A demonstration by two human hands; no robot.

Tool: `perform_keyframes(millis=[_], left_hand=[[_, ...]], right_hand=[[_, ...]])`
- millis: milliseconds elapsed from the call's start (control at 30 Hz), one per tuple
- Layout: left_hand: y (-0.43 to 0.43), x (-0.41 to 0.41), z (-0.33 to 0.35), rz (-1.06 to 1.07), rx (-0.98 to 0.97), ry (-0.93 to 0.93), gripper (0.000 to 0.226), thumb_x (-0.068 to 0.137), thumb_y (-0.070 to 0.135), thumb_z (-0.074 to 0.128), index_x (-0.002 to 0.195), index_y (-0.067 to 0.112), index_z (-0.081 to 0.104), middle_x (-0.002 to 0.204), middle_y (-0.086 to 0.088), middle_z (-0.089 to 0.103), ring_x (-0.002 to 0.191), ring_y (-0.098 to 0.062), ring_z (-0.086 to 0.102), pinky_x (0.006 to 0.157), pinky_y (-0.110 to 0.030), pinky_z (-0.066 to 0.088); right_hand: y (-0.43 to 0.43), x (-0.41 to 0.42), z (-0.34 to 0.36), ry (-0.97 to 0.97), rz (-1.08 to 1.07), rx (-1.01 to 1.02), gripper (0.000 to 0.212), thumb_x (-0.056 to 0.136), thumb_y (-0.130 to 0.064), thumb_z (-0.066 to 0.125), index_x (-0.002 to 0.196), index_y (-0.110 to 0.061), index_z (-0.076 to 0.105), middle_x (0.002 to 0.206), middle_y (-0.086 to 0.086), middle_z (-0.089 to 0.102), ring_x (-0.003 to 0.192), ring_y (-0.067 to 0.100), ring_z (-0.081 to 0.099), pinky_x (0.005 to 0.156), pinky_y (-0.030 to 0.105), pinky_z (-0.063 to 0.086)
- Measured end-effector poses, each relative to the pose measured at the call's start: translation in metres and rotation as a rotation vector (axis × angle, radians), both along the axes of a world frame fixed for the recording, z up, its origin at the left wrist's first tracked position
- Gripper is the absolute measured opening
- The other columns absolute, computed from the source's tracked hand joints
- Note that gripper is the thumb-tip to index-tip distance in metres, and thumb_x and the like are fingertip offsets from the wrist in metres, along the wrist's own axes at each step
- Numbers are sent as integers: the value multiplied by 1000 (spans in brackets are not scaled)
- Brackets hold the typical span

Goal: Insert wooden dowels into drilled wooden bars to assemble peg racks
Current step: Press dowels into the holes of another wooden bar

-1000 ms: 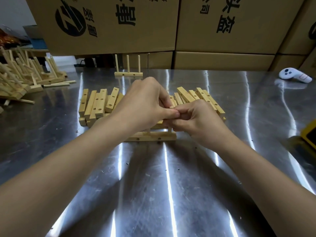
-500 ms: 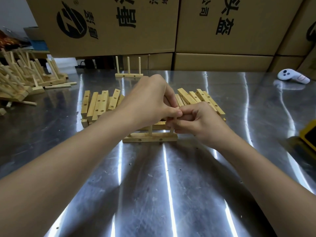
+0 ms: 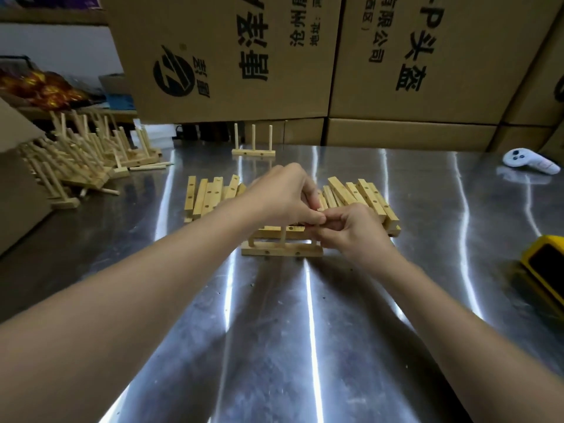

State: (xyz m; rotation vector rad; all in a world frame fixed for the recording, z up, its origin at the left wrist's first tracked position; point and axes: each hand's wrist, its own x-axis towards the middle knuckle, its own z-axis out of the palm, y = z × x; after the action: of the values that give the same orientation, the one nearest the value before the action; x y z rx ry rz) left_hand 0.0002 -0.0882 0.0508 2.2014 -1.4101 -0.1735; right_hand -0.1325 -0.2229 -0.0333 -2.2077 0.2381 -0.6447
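Observation:
A drilled wooden bar [image 3: 282, 249] lies on the steel table in front of me with two dowels [image 3: 283, 236] standing in it. Over its right end my left hand [image 3: 283, 198] and my right hand [image 3: 354, 227] meet, fingertips pinched together; the dowel they seem to hold is hidden by the fingers. Behind the hands lies a row of loose drilled bars [image 3: 210, 193]. One finished rack [image 3: 253, 148] with three pegs stands upright farther back.
A pile of finished peg racks [image 3: 79, 160] sits at the left by a cardboard box. Large cartons [image 3: 305, 56] wall off the back. A white controller [image 3: 529, 160] lies at far right, a yellow device [image 3: 546, 270] at the right edge.
The camera has tilted up and shifted, so more of the cartons shows. Both hands stay pinched together over the bar's right end.

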Motion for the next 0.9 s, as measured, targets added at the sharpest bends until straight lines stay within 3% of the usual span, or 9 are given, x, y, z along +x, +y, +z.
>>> perform_keyframes(millis=[167,300,367,433,633,733,900], left_hand=[[4,-3,-1,-4,15,14,17,82,40,91,75,32,78,69,22,75,77,2,72,84,-41,63],[21,6,4,-77,12,25,14,83,42,89,93,38,80,89,24,77,89,8,70,86,-34,59],[39,20,7,-60,-52,28,35,81,46,88,114,40,76,109,23,75,106,9,66,97,-30,55],[63,32,4,15,-150,50,50,78,53,88,123,40,71,116,21,73,110,6,66,98,-29,55],[95,18,-43,233,-377,201,31,81,30,92,110,24,81,92,11,78,87,-4,74,83,-25,60],[92,11,-59,320,-489,191,16,85,23,89,101,22,85,84,14,79,79,0,74,78,-21,60],[85,18,-59,352,-448,128,11,86,25,89,96,23,86,81,14,78,79,-1,74,76,-20,57]], right_hand=[[7,0,1,16,-27,67,12,93,-18,81,102,-24,85,87,-1,82,93,25,79,85,55,63],[17,-1,-1,18,-114,5,8,95,-25,80,97,-33,83,83,-16,79,85,4,76,83,45,65],[17,-2,-2,43,-143,-29,5,95,-32,79,91,-31,82,79,-14,77,81,5,74,80,44,65],[16,-1,-1,82,-179,-70,10,95,-36,78,92,-28,83,80,-12,78,81,5,73,80,40,65],[15,-2,6,188,-160,-119,5,93,-34,80,90,-31,80,79,-15,76,78,-3,71,74,18,58],[14,-3,6,200,-156,-150,5,93,-31,81,89,-30,80,76,-13,75,75,-3,70,67,13,54],[14,2,9,217,-180,-183,4,95,-31,80,91,-30,81,75,-15,75,73,-4,70,62,8,49]])
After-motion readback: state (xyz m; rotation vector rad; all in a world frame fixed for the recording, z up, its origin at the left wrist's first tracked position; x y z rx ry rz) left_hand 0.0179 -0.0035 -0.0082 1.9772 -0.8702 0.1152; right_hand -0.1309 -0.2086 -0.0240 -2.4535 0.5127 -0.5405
